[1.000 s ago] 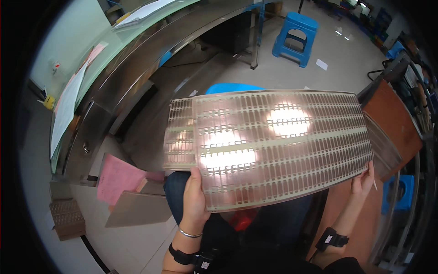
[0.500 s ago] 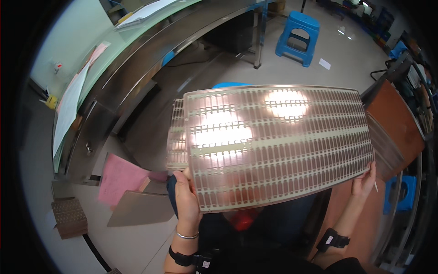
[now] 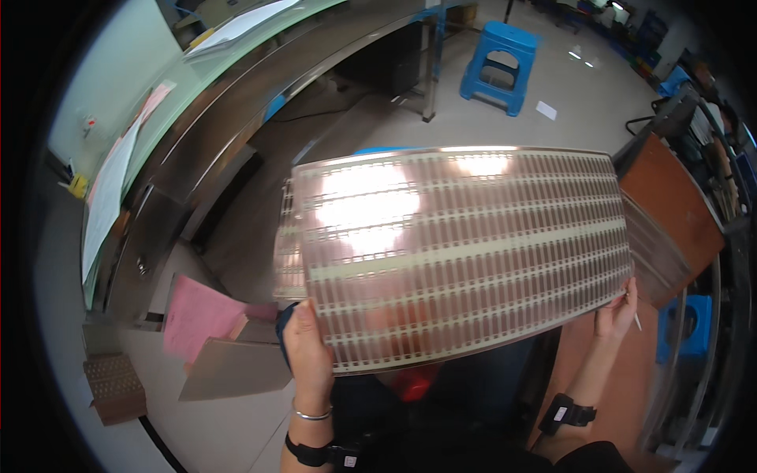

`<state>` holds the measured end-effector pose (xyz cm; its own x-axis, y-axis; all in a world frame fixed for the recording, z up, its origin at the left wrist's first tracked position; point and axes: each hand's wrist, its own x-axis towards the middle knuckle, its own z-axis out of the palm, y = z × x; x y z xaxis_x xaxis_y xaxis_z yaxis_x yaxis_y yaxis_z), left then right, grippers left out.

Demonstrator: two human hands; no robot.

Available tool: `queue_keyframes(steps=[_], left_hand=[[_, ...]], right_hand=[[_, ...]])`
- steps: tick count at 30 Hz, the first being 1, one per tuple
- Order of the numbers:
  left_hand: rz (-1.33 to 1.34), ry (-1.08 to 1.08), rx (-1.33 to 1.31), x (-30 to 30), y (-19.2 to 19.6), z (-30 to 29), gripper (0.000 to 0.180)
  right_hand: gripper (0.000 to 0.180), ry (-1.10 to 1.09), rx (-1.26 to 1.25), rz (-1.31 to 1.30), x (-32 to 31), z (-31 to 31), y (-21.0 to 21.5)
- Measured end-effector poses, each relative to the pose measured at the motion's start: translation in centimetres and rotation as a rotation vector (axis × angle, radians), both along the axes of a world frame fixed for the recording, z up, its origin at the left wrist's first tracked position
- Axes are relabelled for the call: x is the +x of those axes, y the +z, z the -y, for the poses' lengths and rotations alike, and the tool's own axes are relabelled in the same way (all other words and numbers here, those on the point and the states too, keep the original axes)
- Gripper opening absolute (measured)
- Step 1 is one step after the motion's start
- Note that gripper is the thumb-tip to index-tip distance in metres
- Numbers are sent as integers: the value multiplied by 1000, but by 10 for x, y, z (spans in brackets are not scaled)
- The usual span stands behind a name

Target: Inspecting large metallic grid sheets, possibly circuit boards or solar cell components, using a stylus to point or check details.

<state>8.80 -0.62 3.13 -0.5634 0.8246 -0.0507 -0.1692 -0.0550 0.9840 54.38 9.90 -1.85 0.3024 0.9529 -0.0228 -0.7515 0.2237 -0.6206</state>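
Note:
A large copper-coloured circuit board panel (image 3: pixel 481 272), patterned with rows of narrow repeated strips, is held up tilted in front of me. My left hand (image 3: pixel 309 347) is closed on its lower left edge, the thumb on the near side. At the lower right corner my right hand (image 3: pixel 615 313) grips the edge, its fingers partly hidden behind the panel. A thin white stick (image 3: pixel 638 321) pokes out beside the right hand; I cannot tell what it is. Behind the left edge shows part of a similar patterned panel (image 3: pixel 287 256). Bright light reflects off the upper left of the front panel.
A metal-edged bench (image 3: pixel 169 169) with papers curves along the left. Below it are a pink sheet (image 3: pixel 201 315) and a cardboard piece (image 3: pixel 236 369). One blue stool (image 3: pixel 501 67) stands ahead, another (image 3: pixel 684 327) at right. A brown board (image 3: pixel 670 209) leans at the right.
The panel has shifted slightly left in view and its tilt has changed a little, moving the reflections. Both hands keep their hold. The surroundings have also slid left in view.

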Motion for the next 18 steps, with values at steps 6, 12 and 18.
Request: queue_keyframes(steps=[6, 12, 18], left_hand=[[-53, 1, -41, -42, -8, 7, 36], [-68, -115, -27, -67, 4, 3, 36], [662, 127, 289, -34, 47, -30, 40]], right_hand=[[40, 91, -15, 62, -23, 6, 36], [45, 267, -77, 498, -13, 24, 48], [32, 278, -115, 269, -43, 12, 15]])
